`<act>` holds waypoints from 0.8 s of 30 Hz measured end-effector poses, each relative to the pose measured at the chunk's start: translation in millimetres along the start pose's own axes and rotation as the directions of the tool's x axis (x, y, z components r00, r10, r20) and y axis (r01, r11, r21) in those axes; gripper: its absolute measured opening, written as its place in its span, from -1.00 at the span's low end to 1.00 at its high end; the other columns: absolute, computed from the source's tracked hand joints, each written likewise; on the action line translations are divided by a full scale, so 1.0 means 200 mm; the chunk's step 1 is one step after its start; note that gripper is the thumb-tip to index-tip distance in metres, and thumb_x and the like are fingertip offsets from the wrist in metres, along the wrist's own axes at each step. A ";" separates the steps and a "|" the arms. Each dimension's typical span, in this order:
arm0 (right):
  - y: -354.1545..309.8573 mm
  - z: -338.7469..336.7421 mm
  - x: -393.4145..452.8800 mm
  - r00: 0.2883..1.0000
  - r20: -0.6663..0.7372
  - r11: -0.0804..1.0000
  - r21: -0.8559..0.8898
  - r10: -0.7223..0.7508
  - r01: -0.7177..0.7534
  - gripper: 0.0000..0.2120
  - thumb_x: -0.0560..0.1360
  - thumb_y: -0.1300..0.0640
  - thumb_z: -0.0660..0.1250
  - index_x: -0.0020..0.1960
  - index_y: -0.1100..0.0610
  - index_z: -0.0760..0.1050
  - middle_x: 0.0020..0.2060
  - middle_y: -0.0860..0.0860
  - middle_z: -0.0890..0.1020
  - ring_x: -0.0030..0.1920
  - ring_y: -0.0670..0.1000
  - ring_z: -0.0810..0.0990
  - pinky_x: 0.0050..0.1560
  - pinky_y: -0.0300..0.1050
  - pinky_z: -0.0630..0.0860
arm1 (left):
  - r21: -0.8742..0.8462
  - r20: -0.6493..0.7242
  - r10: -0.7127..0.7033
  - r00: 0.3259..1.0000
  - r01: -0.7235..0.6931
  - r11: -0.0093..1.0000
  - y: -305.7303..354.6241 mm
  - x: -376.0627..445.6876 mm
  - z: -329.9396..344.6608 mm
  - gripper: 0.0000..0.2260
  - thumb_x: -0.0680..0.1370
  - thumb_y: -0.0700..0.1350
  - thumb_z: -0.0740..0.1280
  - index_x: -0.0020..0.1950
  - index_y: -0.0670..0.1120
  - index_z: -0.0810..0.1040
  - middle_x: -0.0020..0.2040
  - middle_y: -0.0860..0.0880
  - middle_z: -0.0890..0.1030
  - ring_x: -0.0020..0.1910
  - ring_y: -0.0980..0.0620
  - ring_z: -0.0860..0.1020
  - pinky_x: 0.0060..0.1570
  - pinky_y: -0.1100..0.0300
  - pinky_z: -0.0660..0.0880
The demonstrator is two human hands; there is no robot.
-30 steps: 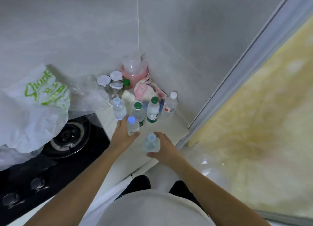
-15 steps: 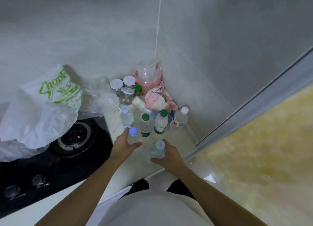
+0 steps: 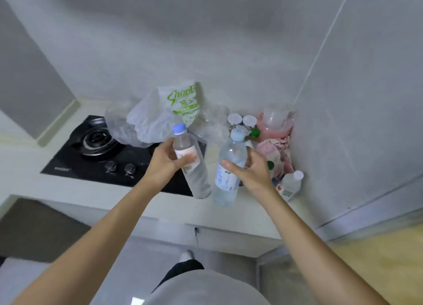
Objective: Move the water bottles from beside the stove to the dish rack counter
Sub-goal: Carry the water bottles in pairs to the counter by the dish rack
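Observation:
My left hand (image 3: 168, 161) grips a clear water bottle with a blue cap and a pale label (image 3: 191, 165), lifted above the stove's right edge. My right hand (image 3: 249, 171) holds a second clear bottle with a light blue cap and a blue-white label (image 3: 227, 172), raised off the counter beside the first. A small white-capped bottle (image 3: 290, 185) still stands on the counter by the right wall. Green caps (image 3: 270, 165) of other bottles show behind my right hand, their bodies mostly hidden.
A black gas stove (image 3: 98, 151) lies to the left, partly covered by white plastic bags (image 3: 164, 115). Jars, a pink container (image 3: 275, 127) and a pink cloth (image 3: 274, 153) crowd the corner. The white counter edge (image 3: 114, 199) runs below my arms.
Both hands have lifted their bottles up off the counter and toward me. The view has swung left and pulled back, so more of the stove shows.

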State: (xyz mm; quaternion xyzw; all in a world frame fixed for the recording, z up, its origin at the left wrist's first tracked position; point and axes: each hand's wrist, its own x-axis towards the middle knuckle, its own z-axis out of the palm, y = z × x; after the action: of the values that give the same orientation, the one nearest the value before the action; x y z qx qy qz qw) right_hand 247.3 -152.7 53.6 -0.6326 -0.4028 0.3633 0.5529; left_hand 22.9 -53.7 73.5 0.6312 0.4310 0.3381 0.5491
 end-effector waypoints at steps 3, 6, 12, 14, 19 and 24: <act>-0.16 0.18 -0.05 0.993 0.094 0.996 0.068 -0.072 0.066 -0.67 0.36 0.21 0.64 0.07 0.19 0.65 -0.07 0.01 0.78 -0.06 -0.03 0.75 -0.05 -0.13 0.67 | -0.016 -0.112 0.015 0.994 -0.017 1.000 0.10 -0.22 -0.16 -0.70 0.52 -0.17 0.55 0.23 -0.12 0.62 0.07 -0.04 0.76 0.08 0.01 0.72 0.06 0.16 0.62; -0.30 0.43 -0.15 0.973 0.193 0.983 0.154 -0.127 0.098 -0.69 0.34 0.13 0.60 0.03 0.22 0.65 -0.16 -0.05 0.76 -0.15 -0.10 0.71 -0.11 -0.21 0.62 | -0.016 -0.234 0.033 0.972 -0.038 0.999 0.16 -0.47 -0.35 -0.74 0.54 -0.14 0.53 0.21 -0.09 0.63 0.05 -0.04 0.76 0.05 0.01 0.72 -0.05 0.19 0.62; -0.53 1.02 -0.43 0.861 0.477 0.972 0.223 -0.177 0.076 -0.88 0.50 0.12 0.54 0.01 0.11 0.68 -0.14 -0.04 0.77 -0.12 -0.10 0.73 -0.14 -0.26 0.60 | -0.104 -0.474 0.000 0.880 -0.056 0.993 0.19 -0.98 -0.82 -0.69 0.50 0.06 0.50 0.18 -0.03 0.64 -0.03 -0.01 0.74 -0.06 0.07 0.71 -0.13 0.13 0.58; -0.59 1.24 -0.55 0.830 0.526 0.971 0.230 -0.186 0.072 -0.67 0.36 -0.10 0.56 0.00 0.09 0.69 -0.10 0.05 0.77 -0.10 -0.04 0.73 -0.12 -0.17 0.63 | -0.128 -0.550 -0.014 0.835 -0.068 0.989 0.17 -1.15 -1.01 -0.67 0.47 0.10 0.52 0.16 -0.01 0.66 -0.02 -0.05 0.74 -0.05 0.04 0.71 -0.04 0.03 0.57; -0.66 1.87 -0.86 0.752 0.637 0.973 0.232 -0.168 0.022 -0.53 0.26 -0.22 0.54 -0.05 0.13 0.69 -0.12 0.15 0.75 -0.13 0.04 0.71 -0.07 0.01 0.62 | -0.126 -0.670 -0.006 0.742 -0.106 0.986 0.08 -1.60 -1.52 -0.68 0.48 0.04 0.51 0.19 -0.03 0.66 -0.07 0.02 0.73 -0.06 0.06 0.71 -0.12 0.18 0.59; -0.72 2.53 -1.21 0.651 0.749 0.973 0.220 -0.124 -0.069 -0.57 0.24 -0.27 0.56 -0.20 0.10 0.65 -0.24 0.08 0.66 -0.19 0.08 0.66 -0.09 0.07 0.57 | -0.088 -0.766 -0.009 0.642 -0.092 0.992 -0.02 -2.05 -2.02 -0.70 0.45 0.10 0.49 0.13 0.02 0.67 -0.10 0.01 0.72 -0.13 0.10 0.68 -0.17 0.16 0.57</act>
State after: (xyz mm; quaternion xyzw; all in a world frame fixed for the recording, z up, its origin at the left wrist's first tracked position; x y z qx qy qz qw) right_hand -325.1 -157.5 135.9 -0.3488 -0.5616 0.6293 0.4086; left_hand -506.0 -265.5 156.1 0.4053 0.5869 0.6105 0.3443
